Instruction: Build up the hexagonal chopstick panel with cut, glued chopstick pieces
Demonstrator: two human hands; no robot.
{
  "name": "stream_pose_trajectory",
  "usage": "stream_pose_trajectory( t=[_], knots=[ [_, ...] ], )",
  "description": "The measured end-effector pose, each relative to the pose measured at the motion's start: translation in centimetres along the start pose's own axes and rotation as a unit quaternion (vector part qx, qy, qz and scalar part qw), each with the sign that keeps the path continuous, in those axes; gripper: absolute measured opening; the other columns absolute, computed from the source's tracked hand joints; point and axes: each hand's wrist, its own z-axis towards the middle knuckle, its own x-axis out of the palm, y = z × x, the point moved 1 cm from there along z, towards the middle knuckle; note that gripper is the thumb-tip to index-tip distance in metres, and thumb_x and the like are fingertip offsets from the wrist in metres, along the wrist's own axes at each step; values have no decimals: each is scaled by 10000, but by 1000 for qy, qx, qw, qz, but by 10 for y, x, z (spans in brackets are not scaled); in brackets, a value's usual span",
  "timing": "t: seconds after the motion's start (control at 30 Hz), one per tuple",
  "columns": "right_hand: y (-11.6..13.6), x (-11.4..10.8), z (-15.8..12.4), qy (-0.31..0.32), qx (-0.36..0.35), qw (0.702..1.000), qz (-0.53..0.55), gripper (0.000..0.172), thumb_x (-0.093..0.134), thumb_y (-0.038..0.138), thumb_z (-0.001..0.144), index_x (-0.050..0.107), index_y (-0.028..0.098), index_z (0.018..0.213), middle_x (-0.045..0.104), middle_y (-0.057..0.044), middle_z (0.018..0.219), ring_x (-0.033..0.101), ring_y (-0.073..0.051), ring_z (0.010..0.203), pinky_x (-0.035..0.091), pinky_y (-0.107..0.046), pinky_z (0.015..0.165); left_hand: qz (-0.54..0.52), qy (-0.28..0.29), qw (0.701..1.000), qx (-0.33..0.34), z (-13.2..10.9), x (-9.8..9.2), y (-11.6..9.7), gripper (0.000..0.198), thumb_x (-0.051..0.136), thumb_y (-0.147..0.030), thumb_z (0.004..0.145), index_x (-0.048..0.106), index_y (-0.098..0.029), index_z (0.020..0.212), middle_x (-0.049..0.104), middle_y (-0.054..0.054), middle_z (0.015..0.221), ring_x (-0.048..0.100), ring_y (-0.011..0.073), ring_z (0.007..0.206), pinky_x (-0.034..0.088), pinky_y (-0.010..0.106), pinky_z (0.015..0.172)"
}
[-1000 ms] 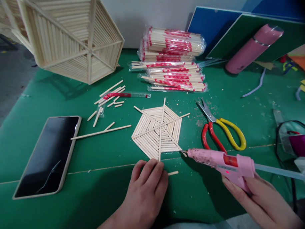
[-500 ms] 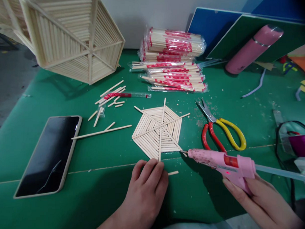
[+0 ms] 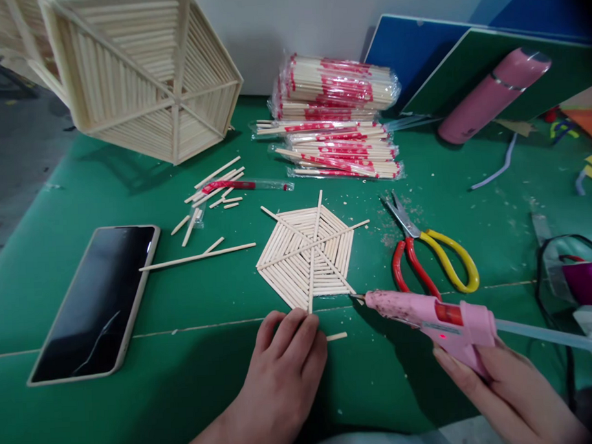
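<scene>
A hexagonal panel of wooden chopsticks (image 3: 283, 274), with crossing spokes and rows of cut sticks, lies flat. My left hand (image 3: 289, 365) is closed at its lower corner, with curled fingers against the panel's edge; its fingertips are hidden. A short stick (image 3: 337, 336) sticks out from beside this hand, and whether the hand holds it cannot be told. My right hand (image 3: 500, 383) is wrapped around the handle of a pink hot glue gun (image 3: 430, 314), whose red light is lit. The gun's nozzle is at the panel's lower right spoke end.
Red-and-yellow-handled scissors (image 3: 415, 237) lie open right of the panel. A phone (image 3: 95, 300) lies left, with a long stick (image 3: 200, 256) touching its edge. Behind are cut sticks (image 3: 217, 179), wrapped chopsticks (image 3: 336, 117), a larger stick-built hexagon (image 3: 175, 97) and a pink bottle (image 3: 493, 98).
</scene>
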Motion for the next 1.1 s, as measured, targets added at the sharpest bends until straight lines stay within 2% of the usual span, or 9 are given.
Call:
stream_pose_trajectory(
  t=[0.1,0.37,0.57,0.7,0.87,1.0,1.1],
  knots=[
    [3,-2,2,-1,12,1000,9,131,427,322,845,514,240,899,571,-23,715,580,-170,643,484,-247,564,1,3,1000,-1,-1,1,0,182,434,-156,843,584,-150,947,591,76,1041,458,231,1026,242,412,944],
    [1,2,1,-9,-5,1000,13,115,431,320,849,478,235,786,487,20,599,509,-129,522,455,-218,506,-3,4,1000,4,-1,0,0,188,426,-150,846,579,-133,953,583,88,1047,453,238,1025,234,420,943],
    [5,1,6,-18,16,999,32,118,427,309,857,489,248,936,561,14,731,535,-117,590,458,-201,536,-4,7,1000,2,-2,1,0,196,422,-150,848,577,-134,966,583,90,1054,447,242,1036,229,424,947],
    [1,1,8,-36,1,999,41,133,432,277,853,491,238,966,556,29,661,523,-103,525,443,-182,471,-5,8,1000,0,-1,0,0,192,426,-149,846,578,-133,961,585,87,1050,453,239,1027,233,419,945],
    [-7,3,3,-36,16,998,51,164,448,275,846,500,216,990,562,20,640,530,-108,514,443,-178,431,2,8,1000,4,0,-1,0,189,427,-155,844,582,-137,952,590,85,1039,459,239,1019,242,419,939],
    [5,7,9,-17,13,994,106,125,431,261,850,510,222,940,562,24,633,529,-109,509,447,-178,438,3,3,1000,2,0,0,0,189,419,-152,847,583,-139,940,589,81,1029,454,231,1019,242,412,941],
    [22,9,19,-8,4,991,133,146,439,267,839,510,217,957,600,0,715,564,-131,588,481,-202,526,3,4,1000,-1,0,1,0,185,426,-153,847,583,-141,943,588,78,1028,452,230,1018,236,412,943]
  ],
)
